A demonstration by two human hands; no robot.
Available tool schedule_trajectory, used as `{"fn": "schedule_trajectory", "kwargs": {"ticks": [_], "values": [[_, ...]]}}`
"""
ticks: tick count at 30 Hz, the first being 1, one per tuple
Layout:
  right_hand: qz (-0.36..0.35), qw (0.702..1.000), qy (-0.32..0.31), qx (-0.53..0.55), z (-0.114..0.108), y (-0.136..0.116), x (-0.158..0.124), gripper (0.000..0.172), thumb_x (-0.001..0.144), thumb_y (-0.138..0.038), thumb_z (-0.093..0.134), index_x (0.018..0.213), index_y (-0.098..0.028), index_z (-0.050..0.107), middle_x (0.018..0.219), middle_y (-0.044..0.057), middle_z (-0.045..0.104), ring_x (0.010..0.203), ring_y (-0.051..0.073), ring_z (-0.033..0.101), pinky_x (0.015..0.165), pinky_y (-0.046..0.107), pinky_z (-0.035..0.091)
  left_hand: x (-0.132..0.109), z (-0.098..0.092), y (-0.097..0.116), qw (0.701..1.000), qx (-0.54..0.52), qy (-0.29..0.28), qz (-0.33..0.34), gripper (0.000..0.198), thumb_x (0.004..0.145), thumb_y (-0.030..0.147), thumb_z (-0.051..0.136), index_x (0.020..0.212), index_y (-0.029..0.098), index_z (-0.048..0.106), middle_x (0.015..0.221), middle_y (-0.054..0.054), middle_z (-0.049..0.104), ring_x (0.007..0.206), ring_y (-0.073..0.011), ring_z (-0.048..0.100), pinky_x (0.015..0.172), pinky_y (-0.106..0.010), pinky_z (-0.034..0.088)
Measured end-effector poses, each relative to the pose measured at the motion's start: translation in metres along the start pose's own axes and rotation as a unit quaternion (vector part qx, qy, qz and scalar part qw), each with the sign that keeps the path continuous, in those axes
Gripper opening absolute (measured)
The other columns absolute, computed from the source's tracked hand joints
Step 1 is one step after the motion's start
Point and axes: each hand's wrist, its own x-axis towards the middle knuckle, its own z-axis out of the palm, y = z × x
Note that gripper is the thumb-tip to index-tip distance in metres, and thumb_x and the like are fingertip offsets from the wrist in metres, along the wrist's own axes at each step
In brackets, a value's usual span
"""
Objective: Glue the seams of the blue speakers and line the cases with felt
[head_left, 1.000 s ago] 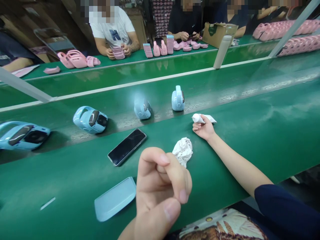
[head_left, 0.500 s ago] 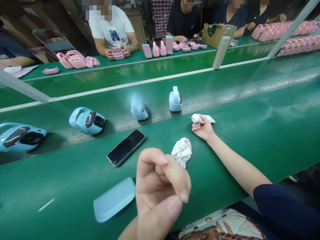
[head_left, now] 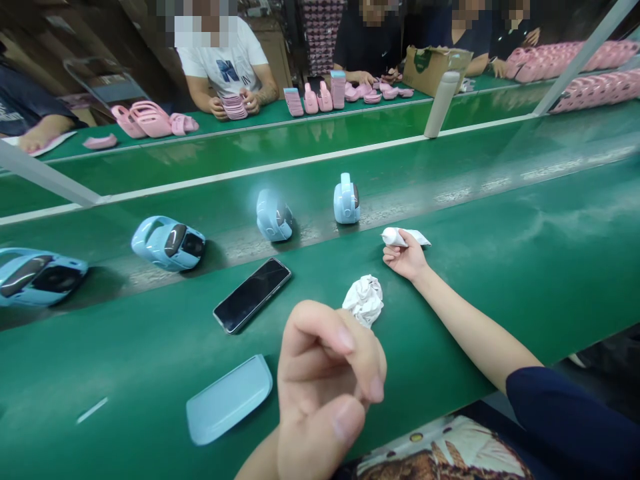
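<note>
My right grip (head_left: 406, 260) rests curled shut around a white tube (head_left: 395, 236), lying on the green belt (head_left: 110, 353). My left grip (head_left: 327, 373) pinches together, apparently empty, just beside a crumpled tissue (head_left: 363, 300), with my phone (head_left: 251, 295) near at hand.

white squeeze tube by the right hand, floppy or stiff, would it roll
The white squeeze tube is likely soft and light: its flattened end looks thin and bendable. Its rounded body may roll on the smooth green conveyor belt.
</note>
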Motion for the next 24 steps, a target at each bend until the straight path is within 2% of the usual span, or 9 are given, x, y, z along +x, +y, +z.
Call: {"fn": "schedule_trajectory", "kwargs": {"ticks": [3, 8, 13, 18, 24], "values": [[0.0, 1.0, -0.001, 0.0, 0.0004, -0.0003, 0.0, 0.027, 0.096, -0.037, 0.048, 0.075, -0.021, 0.049, 0.05, -0.007, 0.033, 0.041, 0.009, 0.032, 0.041, 0.018, 0.035, 0.0011, -0.0032, 0.0002, 1.0, -0.007, -0.021, -0.006, 0.015, 0.089, 0.035, 0.059, 0.097, 0.023, 0.056, 0.069, 0.004, 0.044, 0.052, -0.008, 0.037, 0.046, -0.022, 0.033], [0.001, 1.0, -0.003, 0.001, 0.0, -0.0003, 0.0003, 0.027, 0.096, -0.037, 0.047, 0.074, -0.021, 0.048, 0.05, -0.007, 0.033, 0.042, 0.009, 0.032, 0.041, 0.018, 0.035, 0.0031, -0.0061, 0.0006, 0.999, -0.005, -0.044, -0.015, 0.016, 0.092, 0.038, 0.053, 0.093, 0.022, 0.056, 0.07, 0.004, 0.042, 0.051, -0.008, 0.037, 0.049, -0.023, 0.036], [0.004, 1.0, 0.0, 0.007, 0.0007, -0.0004, -0.0001, 0.028, 0.097, -0.037, 0.044, 0.075, -0.021, 0.049, 0.05, -0.006, 0.034, 0.041, 0.009, 0.033, 0.042, 0.018, 0.035, 0.0027, -0.0055, -0.0023, 0.999, -0.013, -0.041, -0.009, 0.013, 0.092, 0.033, 0.053, 0.087, 0.021, 0.054, 0.069, 0.004, 0.04, 0.05, -0.0065, 0.036, 0.048, -0.022, 0.036], [0.006, 1.0, 0.006, 0.01, 0.003, -0.001, -0.0017, 0.032, 0.1, -0.036, 0.036, 0.076, -0.02, 0.051, 0.049, -0.006, 0.034, 0.041, 0.009, 0.032, 0.042, 0.018, 0.034, 0.003, -0.005, -0.0037, 0.999, 0.005, -0.037, 0.012, 0.011, 0.092, 0.03, 0.052, 0.088, 0.021, 0.056, 0.071, 0.004, 0.042, 0.05, -0.0056, 0.037, 0.047, -0.022, 0.037], [0.005, 1.0, 0.007, 0.012, 0.0032, -0.0012, -0.0019, 0.032, 0.1, -0.036, 0.038, 0.075, -0.02, 0.05, 0.049, -0.006, 0.034, 0.041, 0.009, 0.032, 0.041, 0.018, 0.034, 0.004, -0.0049, -0.0019, 0.999, 0.019, -0.041, 0.029, 0.01, 0.091, 0.027, 0.051, 0.088, 0.02, 0.057, 0.07, 0.003, 0.042, 0.05, -0.0068, 0.038, 0.047, -0.022, 0.038]]}}
